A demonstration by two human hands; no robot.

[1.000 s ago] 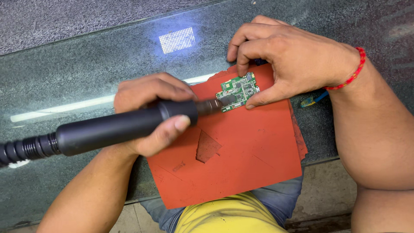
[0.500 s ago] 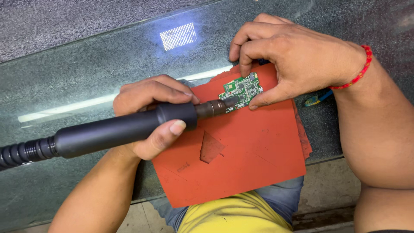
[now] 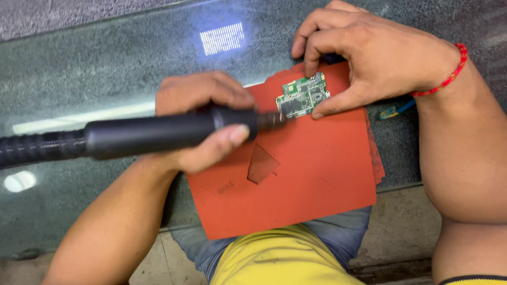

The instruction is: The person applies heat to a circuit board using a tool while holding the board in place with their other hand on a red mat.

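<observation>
My left hand (image 3: pixel 203 113) grips a black hot-air tool handle (image 3: pixel 153 134) with a ribbed hose running off to the left. Its metal nozzle tip touches or hovers just at the left edge of a small green circuit board (image 3: pixel 302 95). The board lies on an orange-red rubber mat (image 3: pixel 311 174). My right hand (image 3: pixel 369 53), with a red bead bracelet at the wrist, pins the board down with thumb and fingertips along its right and top edges.
The mat rests on a dark glass-topped table (image 3: pixel 105 68) that reflects a bright ceiling light. A small blue and yellow tool (image 3: pixel 393 111) lies beside the mat's right edge, under my right wrist. The mat overhangs the table's near edge above my lap.
The nozzle stays at the board's left edge and both hands keep their hold. The view has shifted slightly, with the hands and mat now a little further right in the frame.
</observation>
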